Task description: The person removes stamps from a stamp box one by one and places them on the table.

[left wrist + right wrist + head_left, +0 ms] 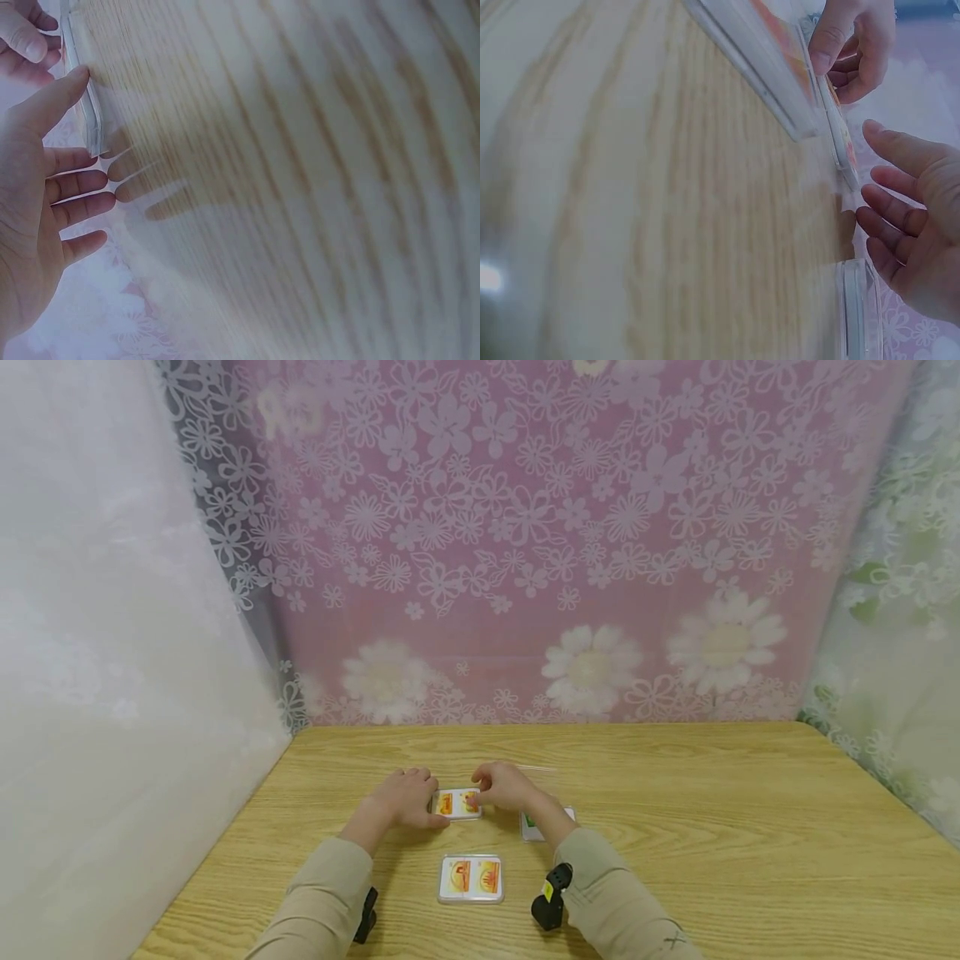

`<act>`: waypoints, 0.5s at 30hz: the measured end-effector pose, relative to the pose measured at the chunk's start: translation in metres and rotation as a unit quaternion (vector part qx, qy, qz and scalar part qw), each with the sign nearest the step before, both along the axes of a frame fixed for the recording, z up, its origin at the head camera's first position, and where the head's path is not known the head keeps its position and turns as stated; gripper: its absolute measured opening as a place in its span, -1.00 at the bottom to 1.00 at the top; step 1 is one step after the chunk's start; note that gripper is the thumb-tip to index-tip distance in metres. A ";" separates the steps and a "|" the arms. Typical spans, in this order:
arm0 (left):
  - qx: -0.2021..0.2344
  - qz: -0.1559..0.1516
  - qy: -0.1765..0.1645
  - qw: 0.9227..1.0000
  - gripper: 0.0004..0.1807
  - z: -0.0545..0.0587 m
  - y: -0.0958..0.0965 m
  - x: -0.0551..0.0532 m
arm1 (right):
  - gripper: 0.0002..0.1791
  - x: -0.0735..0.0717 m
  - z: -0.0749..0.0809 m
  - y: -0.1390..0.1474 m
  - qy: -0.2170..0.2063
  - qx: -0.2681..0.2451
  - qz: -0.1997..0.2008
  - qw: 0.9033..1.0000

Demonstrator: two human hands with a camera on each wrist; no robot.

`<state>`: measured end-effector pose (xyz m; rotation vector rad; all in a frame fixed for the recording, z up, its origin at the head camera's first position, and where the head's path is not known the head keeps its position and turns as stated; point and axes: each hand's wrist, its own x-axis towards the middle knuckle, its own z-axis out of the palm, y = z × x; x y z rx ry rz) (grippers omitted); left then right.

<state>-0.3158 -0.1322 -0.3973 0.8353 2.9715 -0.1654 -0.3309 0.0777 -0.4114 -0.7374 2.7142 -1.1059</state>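
Observation:
A flat clear plastic case with two orange stamp-like pictures on white lies toward the back of the wooden table. My left hand holds its left end, the thumb at the near edge and the fingers round the far side. In the left wrist view, the thumb lies against the case's edge. Beside the right end hovers my right hand, its fingers loosely bent and nothing gripped. The right wrist view shows a small gap between these fingertips and the case.
Nearer to me lies a similar case with two orange pictures. Another case, showing some green, is partly hidden under the right forearm. Behind the right hand is a thin clear edge. Flowered curtains hang behind the table.

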 end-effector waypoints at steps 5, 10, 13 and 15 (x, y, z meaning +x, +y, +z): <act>0.000 0.000 0.002 1.000 -0.40 0.000 0.000 -0.001 | -0.52 -0.001 -0.001 -0.001 -0.010 -0.003 0.008 1.000; -0.009 0.000 0.005 1.000 -0.35 -0.002 0.000 -0.002 | -0.49 0.000 -0.001 -0.002 -0.018 0.012 0.002 1.000; -0.014 0.001 0.005 1.000 -0.33 -0.004 -0.001 -0.003 | -0.49 0.001 -0.001 -0.002 -0.012 0.026 -0.004 1.000; -0.014 0.001 0.004 1.000 -0.34 -0.004 -0.001 -0.003 | -0.50 0.001 -0.002 -0.003 -0.009 0.030 -0.008 0.999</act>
